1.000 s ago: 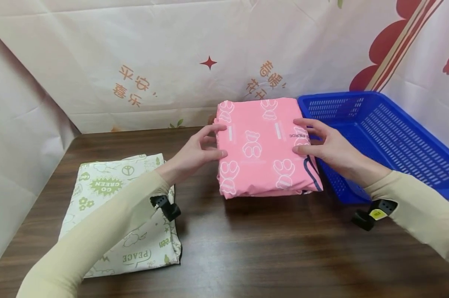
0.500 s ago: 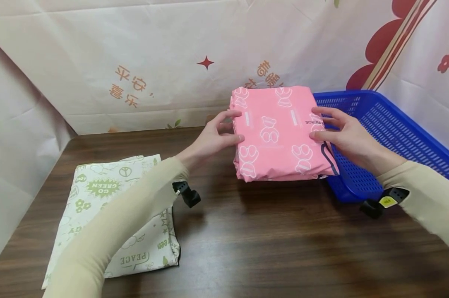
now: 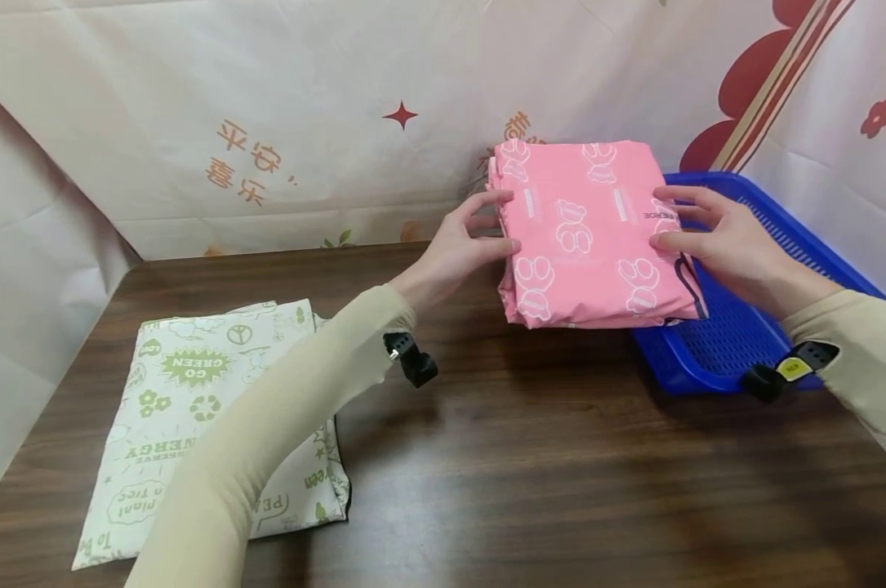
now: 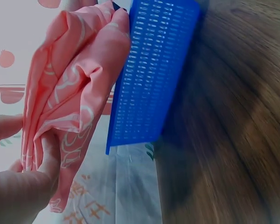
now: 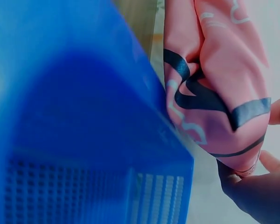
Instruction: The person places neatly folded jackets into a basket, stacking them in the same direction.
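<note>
A folded pink cloth (image 3: 582,237) with white bear outlines is held up off the table, its right part over the left end of a blue basket (image 3: 714,343). The left hand (image 3: 468,249) grips its left edge; in the left wrist view the fingers (image 4: 49,156) pinch into the folds of the pink cloth (image 4: 84,74). At the opposite edge, the right hand (image 3: 736,249) grips with thumb and fingers on the cloth. The right wrist view shows this hand (image 5: 266,186) at the cloth's dark-striped corner (image 5: 219,93), beside the basket wall (image 5: 93,102).
On the left of the brown table (image 3: 487,482) lies a folded white cloth (image 3: 171,425) with green print, partly under the left forearm. A pale printed sheet (image 3: 325,98) hangs behind the table and along its sides.
Both hands have carried the pink cloth right and upward in the head view, from beside the basket to over its left end. The grips look the same.
</note>
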`<state>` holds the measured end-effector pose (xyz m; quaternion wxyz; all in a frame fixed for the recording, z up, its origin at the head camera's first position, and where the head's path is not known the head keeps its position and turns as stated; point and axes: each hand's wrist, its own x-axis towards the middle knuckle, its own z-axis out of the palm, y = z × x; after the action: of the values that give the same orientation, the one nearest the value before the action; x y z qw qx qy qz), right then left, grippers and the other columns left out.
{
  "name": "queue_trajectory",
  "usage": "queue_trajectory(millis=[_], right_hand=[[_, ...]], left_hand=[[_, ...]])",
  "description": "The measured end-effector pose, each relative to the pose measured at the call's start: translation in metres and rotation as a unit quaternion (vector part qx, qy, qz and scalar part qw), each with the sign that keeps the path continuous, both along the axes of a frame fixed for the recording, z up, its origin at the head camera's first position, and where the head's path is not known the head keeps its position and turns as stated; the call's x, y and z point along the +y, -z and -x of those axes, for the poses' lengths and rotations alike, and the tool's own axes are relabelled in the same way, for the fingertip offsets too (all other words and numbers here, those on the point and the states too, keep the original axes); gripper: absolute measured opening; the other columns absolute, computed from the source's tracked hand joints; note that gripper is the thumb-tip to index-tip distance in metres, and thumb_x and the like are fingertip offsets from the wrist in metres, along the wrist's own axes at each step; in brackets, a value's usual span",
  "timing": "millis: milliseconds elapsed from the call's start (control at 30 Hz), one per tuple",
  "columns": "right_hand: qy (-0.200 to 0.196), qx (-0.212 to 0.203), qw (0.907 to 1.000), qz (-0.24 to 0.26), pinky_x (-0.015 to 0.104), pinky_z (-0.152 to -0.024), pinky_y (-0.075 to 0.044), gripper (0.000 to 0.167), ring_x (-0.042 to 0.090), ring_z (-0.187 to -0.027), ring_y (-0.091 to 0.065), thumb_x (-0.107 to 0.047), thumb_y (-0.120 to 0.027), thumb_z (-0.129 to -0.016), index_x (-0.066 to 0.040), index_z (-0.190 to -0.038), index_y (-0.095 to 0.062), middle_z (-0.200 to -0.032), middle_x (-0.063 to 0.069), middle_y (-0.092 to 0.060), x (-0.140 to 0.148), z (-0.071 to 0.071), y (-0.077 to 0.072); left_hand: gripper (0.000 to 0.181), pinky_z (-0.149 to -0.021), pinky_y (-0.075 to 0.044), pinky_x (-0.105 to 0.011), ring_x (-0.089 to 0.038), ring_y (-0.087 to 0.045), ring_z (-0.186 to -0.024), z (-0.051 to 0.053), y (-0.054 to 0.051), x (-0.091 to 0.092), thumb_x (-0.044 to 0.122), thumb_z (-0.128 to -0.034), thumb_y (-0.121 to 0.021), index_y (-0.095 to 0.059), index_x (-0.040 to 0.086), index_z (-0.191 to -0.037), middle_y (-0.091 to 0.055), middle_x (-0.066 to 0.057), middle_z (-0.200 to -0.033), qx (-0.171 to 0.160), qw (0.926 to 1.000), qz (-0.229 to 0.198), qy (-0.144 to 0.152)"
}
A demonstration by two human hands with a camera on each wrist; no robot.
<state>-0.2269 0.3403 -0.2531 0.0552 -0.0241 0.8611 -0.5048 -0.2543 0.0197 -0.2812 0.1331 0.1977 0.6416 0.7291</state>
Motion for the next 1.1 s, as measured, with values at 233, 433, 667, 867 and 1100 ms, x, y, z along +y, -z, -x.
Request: queue_trajectory(millis=[233, 433, 667, 867, 1100], right_hand=[[0.004, 0.016, 0.9982, -0.058, 0.016, -0.071, -0.050, 0.064, 0.005, -0.099, -0.050, -0.022, -0.064, -0.094, -0.028, -0.150, -0.034, -0.143, 0.015, -0.031, 0.023, 0.006, -0.010], [-0.002, 0.024, 0.9971, -0.072, 0.015, -0.070, -0.049, 0.065, 0.008, -0.102, -0.048, -0.018, -0.062, -0.095, -0.029, -0.151, -0.031, -0.143, 0.014, -0.029, 0.044, 0.010, -0.017], [0.014, 0.047, 0.9877, -0.148, 0.007, -0.064, -0.041, 0.067, 0.044, -0.131, -0.027, -0.024, -0.061, -0.095, -0.029, -0.153, -0.028, -0.154, 0.020, -0.019, 0.060, 0.008, -0.021], [0.023, 0.056, 0.9782, -0.198, 0.011, -0.058, -0.044, 0.071, 0.053, -0.122, -0.028, -0.026, -0.062, -0.095, -0.032, -0.154, -0.024, -0.155, 0.022, -0.015, 0.078, 0.003, -0.023], [0.010, 0.035, 0.9688, -0.245, 0.030, -0.053, -0.054, 0.076, 0.058, -0.115, -0.029, -0.021, -0.061, -0.095, -0.031, -0.156, -0.015, -0.148, 0.035, -0.017, 0.103, 0.005, -0.021]], left_hand=[[0.057, -0.088, -0.050, -0.033, -0.021, -0.055, -0.109, 0.003, -0.004, 0.024, -0.005, -0.0857, -0.067, -0.049, 0.013, -0.137, -0.047, -0.008, -0.125, -0.005, 0.9998, -0.015, -0.011], [0.060, -0.080, -0.052, -0.027, -0.024, -0.063, -0.095, 0.003, -0.007, 0.048, -0.012, -0.0841, -0.065, -0.048, 0.011, -0.137, -0.048, -0.006, -0.116, -0.015, 0.9985, -0.049, -0.018], [0.064, -0.076, -0.053, -0.024, -0.025, -0.066, -0.090, -0.003, -0.010, 0.075, -0.015, -0.0821, -0.065, -0.048, 0.012, -0.138, -0.049, -0.004, -0.109, -0.028, 0.9978, -0.056, -0.021], [0.065, -0.072, -0.053, -0.023, -0.023, -0.067, -0.086, -0.012, -0.010, 0.098, -0.018, -0.0791, -0.067, -0.052, 0.012, -0.135, -0.052, -0.003, -0.109, -0.027, 0.9971, -0.063, -0.034], [0.062, -0.073, -0.053, -0.023, -0.012, -0.062, -0.084, -0.025, -0.002, 0.120, -0.010, -0.0818, -0.070, -0.052, 0.014, -0.136, -0.050, 0.002, -0.110, -0.040, 0.9954, -0.088, -0.001]])
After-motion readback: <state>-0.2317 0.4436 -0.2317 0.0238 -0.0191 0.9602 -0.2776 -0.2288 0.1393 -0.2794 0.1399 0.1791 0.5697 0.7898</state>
